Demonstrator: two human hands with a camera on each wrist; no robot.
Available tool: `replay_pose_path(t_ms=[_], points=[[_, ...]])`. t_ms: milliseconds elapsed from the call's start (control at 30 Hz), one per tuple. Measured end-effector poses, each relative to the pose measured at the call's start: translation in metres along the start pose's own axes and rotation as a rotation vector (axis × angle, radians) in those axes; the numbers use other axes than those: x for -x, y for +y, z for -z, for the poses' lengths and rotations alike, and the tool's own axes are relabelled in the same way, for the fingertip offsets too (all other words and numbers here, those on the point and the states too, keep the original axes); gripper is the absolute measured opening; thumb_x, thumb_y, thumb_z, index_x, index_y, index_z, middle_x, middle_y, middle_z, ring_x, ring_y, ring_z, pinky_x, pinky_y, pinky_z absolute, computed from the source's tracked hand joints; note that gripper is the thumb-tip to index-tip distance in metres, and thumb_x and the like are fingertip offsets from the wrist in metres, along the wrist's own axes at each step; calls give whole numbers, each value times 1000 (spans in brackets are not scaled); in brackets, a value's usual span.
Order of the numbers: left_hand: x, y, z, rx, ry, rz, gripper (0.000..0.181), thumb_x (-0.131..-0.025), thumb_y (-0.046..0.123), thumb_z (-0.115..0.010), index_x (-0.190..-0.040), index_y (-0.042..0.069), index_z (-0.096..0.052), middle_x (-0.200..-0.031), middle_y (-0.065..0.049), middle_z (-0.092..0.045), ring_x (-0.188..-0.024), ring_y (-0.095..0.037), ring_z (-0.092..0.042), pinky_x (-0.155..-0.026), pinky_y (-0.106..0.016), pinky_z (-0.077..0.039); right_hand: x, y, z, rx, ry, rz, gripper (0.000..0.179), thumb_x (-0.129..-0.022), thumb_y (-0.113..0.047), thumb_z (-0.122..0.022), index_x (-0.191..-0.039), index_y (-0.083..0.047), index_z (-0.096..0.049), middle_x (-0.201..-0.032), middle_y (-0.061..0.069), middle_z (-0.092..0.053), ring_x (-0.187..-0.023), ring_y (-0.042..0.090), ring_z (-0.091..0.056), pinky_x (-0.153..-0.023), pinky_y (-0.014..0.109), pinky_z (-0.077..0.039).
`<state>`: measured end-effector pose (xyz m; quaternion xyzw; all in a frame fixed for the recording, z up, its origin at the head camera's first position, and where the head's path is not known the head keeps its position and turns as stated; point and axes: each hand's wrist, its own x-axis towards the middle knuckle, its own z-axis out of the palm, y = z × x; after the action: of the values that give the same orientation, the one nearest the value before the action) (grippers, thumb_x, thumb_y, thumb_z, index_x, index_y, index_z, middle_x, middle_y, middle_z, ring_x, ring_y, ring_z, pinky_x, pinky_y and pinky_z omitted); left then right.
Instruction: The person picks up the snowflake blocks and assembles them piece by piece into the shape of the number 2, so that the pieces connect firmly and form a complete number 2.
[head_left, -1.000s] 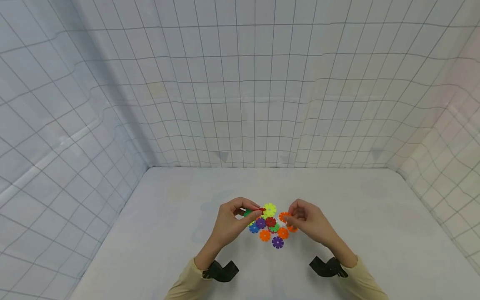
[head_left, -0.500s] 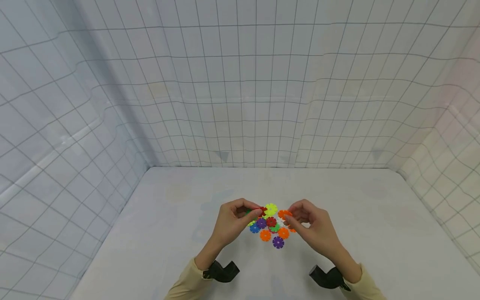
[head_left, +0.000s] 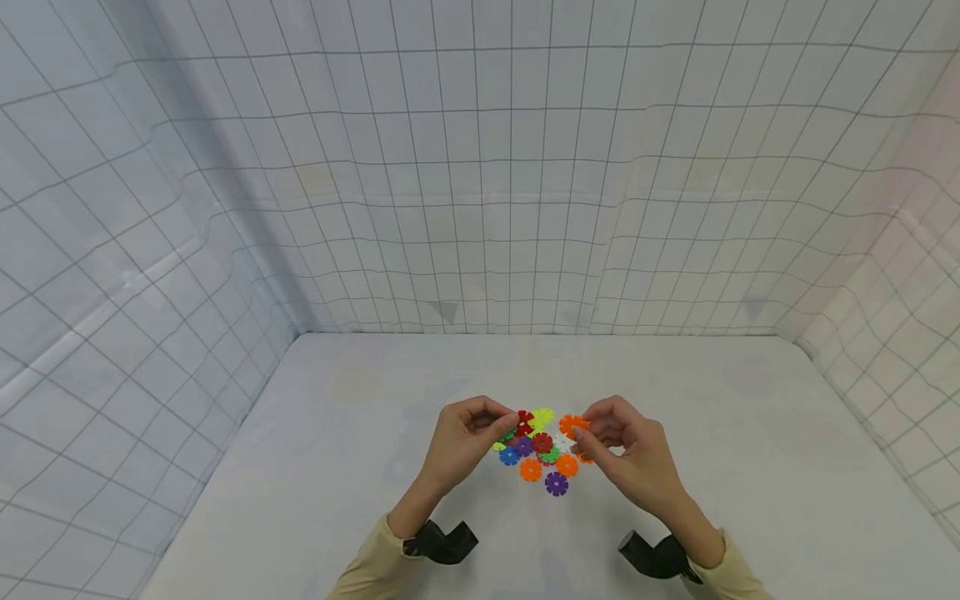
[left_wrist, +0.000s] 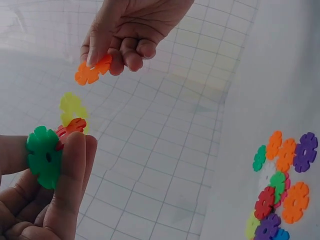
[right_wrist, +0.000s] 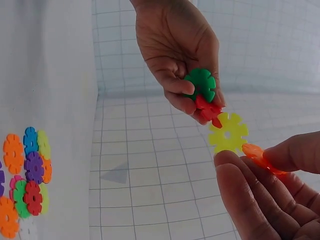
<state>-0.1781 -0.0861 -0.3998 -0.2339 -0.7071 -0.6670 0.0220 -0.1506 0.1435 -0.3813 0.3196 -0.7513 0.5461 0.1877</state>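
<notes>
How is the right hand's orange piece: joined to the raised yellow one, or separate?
Separate: the left wrist view shows a gap between the orange piece and yellow piece.

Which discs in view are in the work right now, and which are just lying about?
In the work:
Left hand: green disc, with red disc and yellow disc apparently linked on
Right hand: pinched orange disc

Lying about on the table, possibly spares:
blue disc
two purple discs
loose red disc
other loose discs
</notes>
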Motion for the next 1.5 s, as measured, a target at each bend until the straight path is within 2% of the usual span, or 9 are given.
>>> replay_pose_path(t_ms=[167,400,533,633,767,867,1167,1267,1500], points=[[-1,-18,2,54,-9,20,8,-90,-3,-60,-92,-9,-64,-86,-20,-68,-66,-35,-67,-65,-37,-55,0,-1,0,-14,-1,-22,25,-77,21,-65,-93,6,-53,-70,13,-66,-57,17,-64,-55,25,-53],[-2,-22,3,80,-20,12,9,-91,0,-61,-93,-8,-64,-85,-19,-68,-65,-32,-67,-64,-38,-55,1,-4,0,-8,1,-41,24,-77,20,-64,-93,6,-53,-71,12,-66,-57,19,-65,-53,27,-53],[-2,-19,3,73,-19,17,8,-91,-4,-59,-93,-10,-63,-85,-21,-68,-65,-37,-66,-63,-37,-55,1,-5,0,-14,1,-37,24,-77,21,-64,-93,7,-53,-71,13,-66,-57,18,-65,-53,28,-53],[0,-8,1,20,-15,-2,7,-90,-5,-60,-92,-10,-63,-84,-22,-68,-65,-37,-66,-64,-36,-55,0,-5,-1,-8,-1,-26,25,-76,22,-64,-93,7,-53,-72,13,-67,-58,14,-65,-52,27,-53],[3,8,-3,-103,-5,-69,5,-88,-4,-63,-90,-9,-64,-83,-20,-68,-64,-30,-67,-61,-34,-55,0,-4,-3,27,-6,5,27,-74,23,-66,-91,6,-53,-73,14,-67,-60,12,-65,-53,25,-53],[4,11,-4,-148,2,-108,5,-86,-5,-65,-89,-9,-65,-83,-19,-69,-64,-21,-67,-58,-33,-55,1,-3,-4,61,-9,29,28,-73,22,-67,-89,4,-54,-73,13,-68,-60,12,-66,-53,24,-53],[3,8,-4,-109,14,-123,5,-82,-10,-67,-87,-7,-67,-85,-19,-69,-62,-13,-64,-52,-25,-51,1,-2,-6,131,7,51,28,-71,21,-70,-85,1,-55,-72,9,-68,-59,11,-64,-53,22,-52],[3,7,-3,-100,11,-126,5,-83,-8,-67,-87,-7,-67,-86,-18,-69,-63,-17,-65,-51,-24,-50,1,-2,-6,140,12,57,28,-71,21,-70,-85,2,-55,-71,9,-67,-57,10,-64,-53,21,-52],[3,9,-5,-82,6,-124,6,-83,-8,-67,-88,-8,-65,-91,-18,-69,-75,-30,-68,-66,-32,-55,1,-3,-6,135,19,59,27,-71,20,-70,-83,1,-56,-71,8,-67,-57,10,-64,-53,21,-52]])
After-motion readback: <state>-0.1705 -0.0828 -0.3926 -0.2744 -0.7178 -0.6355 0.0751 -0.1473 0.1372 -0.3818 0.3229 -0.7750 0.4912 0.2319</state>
